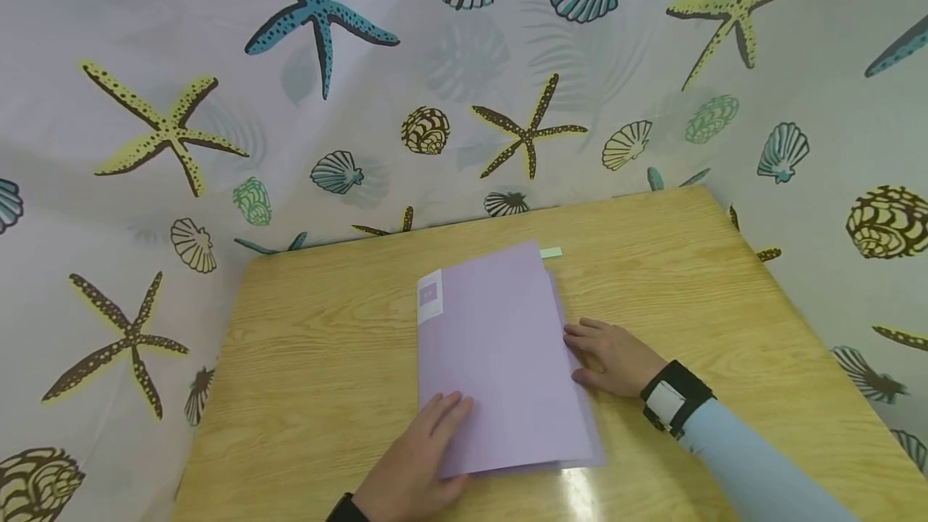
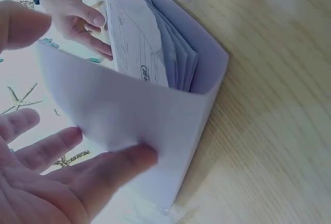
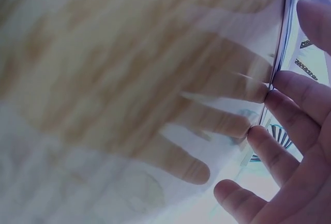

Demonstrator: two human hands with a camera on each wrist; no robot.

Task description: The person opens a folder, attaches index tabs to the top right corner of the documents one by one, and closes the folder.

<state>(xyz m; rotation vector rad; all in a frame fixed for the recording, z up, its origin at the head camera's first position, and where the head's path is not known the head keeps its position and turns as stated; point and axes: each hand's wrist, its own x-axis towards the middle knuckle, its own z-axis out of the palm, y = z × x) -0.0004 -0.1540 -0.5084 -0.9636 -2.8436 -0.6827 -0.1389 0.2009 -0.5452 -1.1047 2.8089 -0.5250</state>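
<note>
1 lilac folder [image 1: 500,369] lies near the middle of the wood-grain worktop [image 1: 312,361], with 1 white label [image 1: 437,314] at its upper left corner and 1 pale strip [image 1: 551,252] just beside its upper right. The left hand [image 1: 416,461] touches the cover's lower left, and the right hand [image 1: 616,357] the folder's right edge; both hands are spread, fingers extended, gripping nothing. Inside sit several papers [image 2: 135,38], too overlapped to count.
</note>
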